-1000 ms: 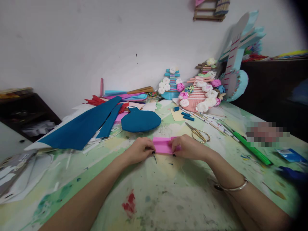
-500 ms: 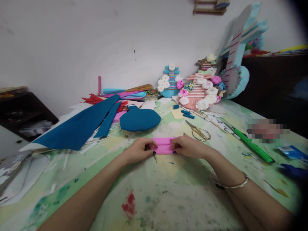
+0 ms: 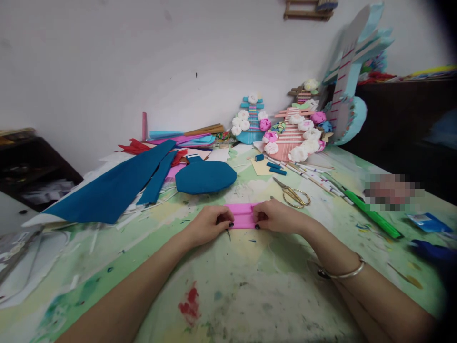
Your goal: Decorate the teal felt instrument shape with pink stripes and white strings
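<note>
A small pink paper strip (image 3: 243, 220) with a crease along it lies on the paint-stained table, between my two hands. My left hand (image 3: 211, 225) grips its left end, thumb at the near edge and fingers curled over the far side. At the other end my right hand (image 3: 274, 216) pinches the paper in the same way. The fingers hide both ends of the strip. Just beyond my right hand are gold-handled scissors (image 3: 295, 195), lying open. A dark blue paper-covered oval (image 3: 206, 177) sits beyond my left hand.
Blue paper sheets (image 3: 103, 190) lie at the left. Flower-covered model instruments (image 3: 293, 136) lean at the back wall, beside a tall light-blue one (image 3: 344, 90). Small blue rolls (image 3: 277, 170), thin sticks (image 3: 314, 176) and a green strip (image 3: 373, 214) lie to the right.
The view has shifted slightly, so everything sits a little further left. My left thumb has moved slightly inward over the pink paper; both hands keep their hold.
</note>
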`<state>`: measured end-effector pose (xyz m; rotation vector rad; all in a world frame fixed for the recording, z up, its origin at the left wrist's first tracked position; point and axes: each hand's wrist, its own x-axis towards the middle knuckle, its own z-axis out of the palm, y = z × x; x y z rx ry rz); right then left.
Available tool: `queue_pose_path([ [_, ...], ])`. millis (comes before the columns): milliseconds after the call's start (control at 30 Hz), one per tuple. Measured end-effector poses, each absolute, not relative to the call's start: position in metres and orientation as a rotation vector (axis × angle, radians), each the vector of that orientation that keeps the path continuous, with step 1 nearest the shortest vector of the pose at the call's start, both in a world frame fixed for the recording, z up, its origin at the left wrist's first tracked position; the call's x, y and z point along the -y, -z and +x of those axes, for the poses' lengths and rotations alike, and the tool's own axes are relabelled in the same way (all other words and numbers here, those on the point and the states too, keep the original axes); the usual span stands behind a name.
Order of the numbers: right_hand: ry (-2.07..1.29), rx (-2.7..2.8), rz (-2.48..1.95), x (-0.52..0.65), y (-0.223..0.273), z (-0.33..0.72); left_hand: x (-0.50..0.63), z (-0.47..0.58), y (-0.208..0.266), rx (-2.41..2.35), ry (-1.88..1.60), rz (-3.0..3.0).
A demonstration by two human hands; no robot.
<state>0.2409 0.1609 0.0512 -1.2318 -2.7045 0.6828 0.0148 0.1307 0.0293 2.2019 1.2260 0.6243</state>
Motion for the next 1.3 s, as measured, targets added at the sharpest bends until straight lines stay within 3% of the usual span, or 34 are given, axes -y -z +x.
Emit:
queue_pose_path([
  [567, -0.622, 2.686, -1.309, -0.162, -0.048, 0.241, -0.125, 0.020, -0.026, -1.171, -0.673, 2.611],
  [800, -0.596, 2.672, -1.300, -0.163, -0.045, 0.242, -0.113, 0.031, -0.033, -0.976, -0.398, 3.035],
  [1300, -0.334, 2.595, -0.981, -0.136, -0.040, 0.250, -0.114, 0.040, -0.016, -1.068, -0.354, 3.245],
])
